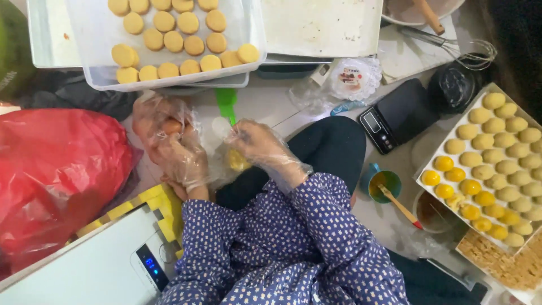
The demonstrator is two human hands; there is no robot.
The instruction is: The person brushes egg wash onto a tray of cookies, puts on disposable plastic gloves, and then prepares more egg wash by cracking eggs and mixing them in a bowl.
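Both my hands wear thin clear plastic gloves and blue dotted sleeves. My left hand [169,141] is curled around a small brownish ball of dough [172,126]. My right hand [259,147] grips the handle of a green spatula [227,104] whose blade points up toward the tray. A yellow lump of filling [237,161] shows under clear plastic just below my right hand. A clear plastic tray [96,34] of round golden cookies [169,39] lies right above my hands.
A white tray [451,133] at right holds rows of pale and yolk-glazed pastry balls [497,164]. A black digital scale [389,118], a teal cup with a brush [387,186], a red plastic bag [56,169] and a white appliance [101,265] surround my knees.
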